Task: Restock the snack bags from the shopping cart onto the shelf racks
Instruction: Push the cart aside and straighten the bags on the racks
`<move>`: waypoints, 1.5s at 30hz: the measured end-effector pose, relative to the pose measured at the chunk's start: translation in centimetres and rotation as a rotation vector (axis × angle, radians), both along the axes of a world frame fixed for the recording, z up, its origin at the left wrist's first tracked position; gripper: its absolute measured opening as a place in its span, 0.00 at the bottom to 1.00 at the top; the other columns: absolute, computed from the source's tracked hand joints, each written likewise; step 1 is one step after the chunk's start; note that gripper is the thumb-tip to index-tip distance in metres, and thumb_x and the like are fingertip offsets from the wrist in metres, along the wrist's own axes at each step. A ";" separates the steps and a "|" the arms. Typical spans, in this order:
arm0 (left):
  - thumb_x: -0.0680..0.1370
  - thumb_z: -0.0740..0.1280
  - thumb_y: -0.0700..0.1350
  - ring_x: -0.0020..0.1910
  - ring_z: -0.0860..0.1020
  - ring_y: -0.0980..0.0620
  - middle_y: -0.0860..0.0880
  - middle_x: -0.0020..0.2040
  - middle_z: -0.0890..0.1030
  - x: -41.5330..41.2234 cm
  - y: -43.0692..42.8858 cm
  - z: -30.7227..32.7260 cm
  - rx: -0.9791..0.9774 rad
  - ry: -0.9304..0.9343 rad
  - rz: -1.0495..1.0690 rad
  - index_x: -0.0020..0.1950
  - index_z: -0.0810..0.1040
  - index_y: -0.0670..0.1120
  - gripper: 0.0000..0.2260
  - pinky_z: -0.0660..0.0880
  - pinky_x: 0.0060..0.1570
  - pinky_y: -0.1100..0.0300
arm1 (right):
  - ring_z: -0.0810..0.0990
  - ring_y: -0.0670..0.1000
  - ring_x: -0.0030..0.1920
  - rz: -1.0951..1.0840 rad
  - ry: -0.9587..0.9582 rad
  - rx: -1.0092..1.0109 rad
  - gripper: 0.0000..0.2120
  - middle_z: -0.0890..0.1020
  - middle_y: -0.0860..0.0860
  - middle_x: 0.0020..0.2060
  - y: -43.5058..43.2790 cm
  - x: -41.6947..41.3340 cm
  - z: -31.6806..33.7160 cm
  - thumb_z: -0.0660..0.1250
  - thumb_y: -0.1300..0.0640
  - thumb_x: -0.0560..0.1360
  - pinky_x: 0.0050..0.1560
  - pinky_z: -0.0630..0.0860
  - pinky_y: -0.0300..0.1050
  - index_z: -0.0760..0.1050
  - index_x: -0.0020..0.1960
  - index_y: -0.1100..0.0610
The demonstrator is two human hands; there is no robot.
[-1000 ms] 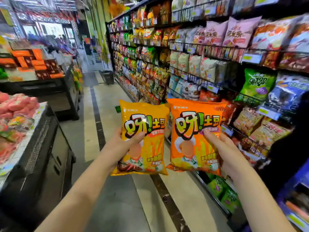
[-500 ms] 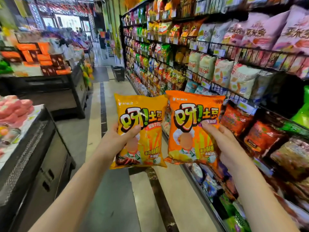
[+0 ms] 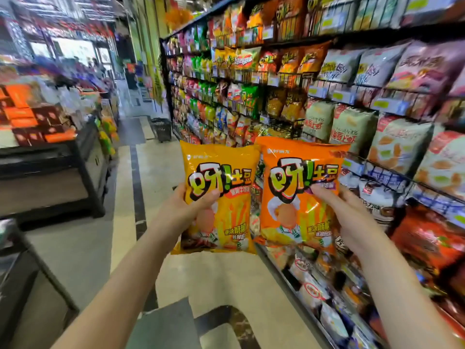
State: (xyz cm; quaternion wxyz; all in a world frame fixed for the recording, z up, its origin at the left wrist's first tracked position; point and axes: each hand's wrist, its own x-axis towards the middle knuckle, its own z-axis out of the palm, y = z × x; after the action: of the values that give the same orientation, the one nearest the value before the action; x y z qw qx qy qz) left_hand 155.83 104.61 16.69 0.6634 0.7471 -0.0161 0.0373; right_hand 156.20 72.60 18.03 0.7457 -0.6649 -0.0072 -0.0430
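Grip as before — yellow bag (image 3: pixel 226 172) in left hand (image 3: pixel 186 210), orange bag (image 3: pixel 297 177) in right hand (image 3: pixel 352 217) — farther along shelf racks (image 3: pixel 352 34).

A yellow bag (image 3: pixel 226 172) and an orange bag (image 3: pixel 302 159) show the same big Chinese name.
The yellow bag, held in the left grip (image 3: pixel 186 210), reads "呀!土豆" just above the thumb, with "香浓酥脆" lower down, right of that grip. The orange bag, in the right grip (image 3: pixel 352 217), reads "呀!土豆" up and left of the fingers. Small white brand marks at both top corners are blurred; so are the price tags (image 3: pixel 382 104) above the right grip.
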 end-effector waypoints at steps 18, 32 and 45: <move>0.67 0.78 0.65 0.57 0.85 0.48 0.56 0.58 0.86 35.8 3.2 2.4 0.040 -0.033 -0.109 0.64 0.79 0.60 0.28 0.78 0.63 0.37 | 0.87 0.46 0.50 -0.120 -0.094 -0.015 0.10 0.88 0.45 0.51 3.5 32.1 0.9 0.72 0.49 0.76 0.47 0.80 0.44 0.81 0.57 0.43; 0.67 0.80 0.64 0.58 0.85 0.49 0.55 0.59 0.86 60.2 1.9 1.7 0.012 0.024 -0.219 0.65 0.79 0.59 0.29 0.80 0.61 0.40 | 0.86 0.51 0.57 -0.233 -0.094 -0.173 0.20 0.87 0.47 0.56 1.8 51.6 1.2 0.73 0.42 0.72 0.66 0.77 0.60 0.81 0.62 0.46; 0.60 0.75 0.76 0.61 0.80 0.50 0.54 0.66 0.80 81.3 1.2 3.7 0.137 -0.077 -0.515 0.75 0.70 0.55 0.49 0.79 0.52 0.51 | 0.87 0.47 0.50 -0.648 -0.092 -0.163 0.21 0.88 0.44 0.50 6.2 61.2 3.0 0.73 0.42 0.68 0.48 0.78 0.47 0.80 0.60 0.45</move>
State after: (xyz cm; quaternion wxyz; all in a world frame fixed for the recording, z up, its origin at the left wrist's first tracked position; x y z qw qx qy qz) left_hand 237.15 105.81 20.43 0.5978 0.7596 -0.2334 -0.1055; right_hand 217.38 78.75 21.02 0.6364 -0.6875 0.1677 -0.3070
